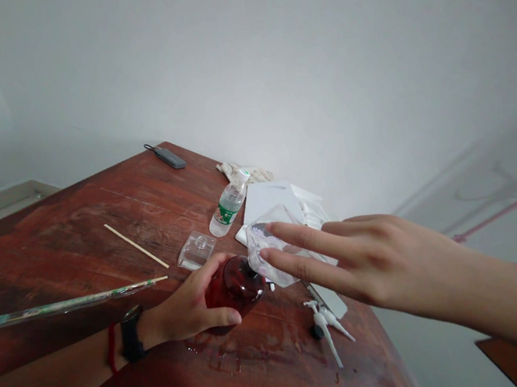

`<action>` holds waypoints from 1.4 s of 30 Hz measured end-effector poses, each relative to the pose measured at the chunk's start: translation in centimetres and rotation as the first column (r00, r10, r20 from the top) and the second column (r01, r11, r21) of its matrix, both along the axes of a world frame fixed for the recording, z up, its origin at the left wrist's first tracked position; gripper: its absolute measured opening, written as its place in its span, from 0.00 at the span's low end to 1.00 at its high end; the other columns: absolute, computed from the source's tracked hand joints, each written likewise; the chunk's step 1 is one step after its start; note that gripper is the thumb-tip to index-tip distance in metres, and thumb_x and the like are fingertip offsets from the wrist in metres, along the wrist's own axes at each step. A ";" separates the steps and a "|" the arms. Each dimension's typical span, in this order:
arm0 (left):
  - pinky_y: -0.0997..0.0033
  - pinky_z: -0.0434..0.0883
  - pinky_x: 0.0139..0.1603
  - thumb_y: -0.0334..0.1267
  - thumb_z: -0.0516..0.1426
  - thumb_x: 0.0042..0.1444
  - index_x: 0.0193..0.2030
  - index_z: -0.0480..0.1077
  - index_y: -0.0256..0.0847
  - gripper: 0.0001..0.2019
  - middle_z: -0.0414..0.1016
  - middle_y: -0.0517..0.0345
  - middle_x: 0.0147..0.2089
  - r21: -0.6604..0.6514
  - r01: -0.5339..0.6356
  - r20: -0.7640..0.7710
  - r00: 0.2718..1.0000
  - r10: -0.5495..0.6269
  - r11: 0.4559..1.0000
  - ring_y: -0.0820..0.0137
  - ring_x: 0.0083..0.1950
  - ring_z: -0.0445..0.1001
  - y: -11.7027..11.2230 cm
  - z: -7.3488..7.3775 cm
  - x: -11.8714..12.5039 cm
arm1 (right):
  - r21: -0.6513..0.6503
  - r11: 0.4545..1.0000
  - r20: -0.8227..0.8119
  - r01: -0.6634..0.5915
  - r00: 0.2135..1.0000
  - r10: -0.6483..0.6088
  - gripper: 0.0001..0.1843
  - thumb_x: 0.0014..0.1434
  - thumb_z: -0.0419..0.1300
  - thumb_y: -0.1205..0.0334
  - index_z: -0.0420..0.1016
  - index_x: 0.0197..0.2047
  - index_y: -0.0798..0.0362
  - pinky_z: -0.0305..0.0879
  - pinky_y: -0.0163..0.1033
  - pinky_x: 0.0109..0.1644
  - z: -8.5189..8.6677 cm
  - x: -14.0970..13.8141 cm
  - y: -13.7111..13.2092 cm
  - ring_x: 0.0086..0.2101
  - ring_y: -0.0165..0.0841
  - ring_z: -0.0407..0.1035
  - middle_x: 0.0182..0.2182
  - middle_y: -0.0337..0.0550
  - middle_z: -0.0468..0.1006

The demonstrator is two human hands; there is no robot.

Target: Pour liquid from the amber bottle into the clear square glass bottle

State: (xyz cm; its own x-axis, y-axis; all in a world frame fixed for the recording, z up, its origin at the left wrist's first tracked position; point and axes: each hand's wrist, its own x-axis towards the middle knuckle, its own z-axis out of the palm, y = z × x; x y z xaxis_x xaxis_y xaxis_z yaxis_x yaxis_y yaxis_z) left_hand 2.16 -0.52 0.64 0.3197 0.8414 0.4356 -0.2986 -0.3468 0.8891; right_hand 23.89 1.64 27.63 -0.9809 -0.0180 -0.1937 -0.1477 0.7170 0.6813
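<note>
My left hand [190,305] is wrapped round a dark amber bottle [236,282], its thumb on the near side. The bottle leans to the right, its neck close to a clear plastic container [278,269] with purple specks on it. Above the table my right hand [361,255] grips that container, two fingers stretched over it; its thumb is hidden. Whether bottle and container touch I cannot tell. Just behind the bottle lies a clear plastic piece [197,249]. A water bottle [229,204] with a green label stands beyond.
White spray-nozzle-like parts [327,323] and a black cap [316,332] lie on the wet wooden table [266,362]. To the left are a bare chopstick [136,245] and a wrapped one [70,304]. Farther back sit a grey device [169,156], a cloth [260,173] and white sheets [269,198].
</note>
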 end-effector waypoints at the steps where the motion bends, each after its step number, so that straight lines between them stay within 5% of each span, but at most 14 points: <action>1: 0.43 0.69 0.72 0.63 0.72 0.57 0.71 0.61 0.46 0.44 0.77 0.44 0.67 -0.003 0.007 0.001 1.000 -0.007 1.000 0.46 0.70 0.75 0.0 0.0 0.0 | 0.002 1.000 -0.004 -0.002 1.000 0.002 0.29 0.71 0.53 0.78 0.66 0.73 0.58 0.74 0.41 0.29 0.0 0.0 -0.1 0.29 0.33 0.78 0.66 0.58 0.80; 30: 0.43 0.71 0.69 0.59 0.75 0.55 0.70 0.62 0.45 0.44 0.76 0.42 0.67 -0.053 0.073 0.116 0.991 -0.067 0.996 0.45 0.70 0.75 -0.1 0.3 0.2 | -0.012 0.999 -0.064 0.032 0.997 -0.033 0.29 0.72 0.53 0.77 0.67 0.73 0.56 0.75 0.40 0.32 -0.5 0.5 0.0 0.33 0.33 0.79 0.67 0.58 0.79; 34: 0.45 0.72 0.69 0.57 0.75 0.55 0.71 0.62 0.46 0.44 0.77 0.44 0.66 -0.096 0.070 0.095 0.994 -0.061 0.993 0.43 0.71 0.74 -0.4 0.5 -0.1 | -0.094 0.992 -0.218 0.081 0.971 -0.100 0.27 0.74 0.54 0.75 0.66 0.73 0.55 0.79 0.40 0.36 -2.6 2.2 0.6 0.39 0.35 0.82 0.66 0.56 0.80; 38: 0.50 0.74 0.65 0.57 0.74 0.57 0.72 0.63 0.46 0.42 0.78 0.45 0.65 -0.085 0.046 0.058 0.997 -0.041 0.995 0.46 0.66 0.78 -0.2 0.4 -0.3 | -0.205 0.975 -0.429 0.086 0.887 -0.168 0.25 0.78 0.57 0.65 0.65 0.75 0.52 0.83 0.41 0.37 -6.6 4.5 1.2 0.37 0.35 0.84 0.64 0.56 0.82; 42: 0.52 0.73 0.68 0.57 0.73 0.59 0.72 0.66 0.46 0.40 0.78 0.44 0.67 -0.047 0.022 0.023 1.000 -0.021 0.999 0.49 0.66 0.78 0.2 0.0 -0.3 | -0.378 0.922 -0.599 0.079 0.739 -0.309 0.35 0.77 0.60 0.65 0.55 0.82 0.48 0.87 0.44 0.48 -12.0 6.0 1.2 0.56 0.44 0.83 0.67 0.56 0.79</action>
State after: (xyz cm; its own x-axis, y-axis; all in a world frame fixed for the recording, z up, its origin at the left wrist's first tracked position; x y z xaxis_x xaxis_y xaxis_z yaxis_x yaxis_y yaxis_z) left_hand 1.87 -0.36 0.61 0.3284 0.8543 0.4028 -0.3258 -0.2978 0.8973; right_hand 29.90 2.88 15.61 -0.8560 0.2416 0.4572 0.4035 0.8650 0.2984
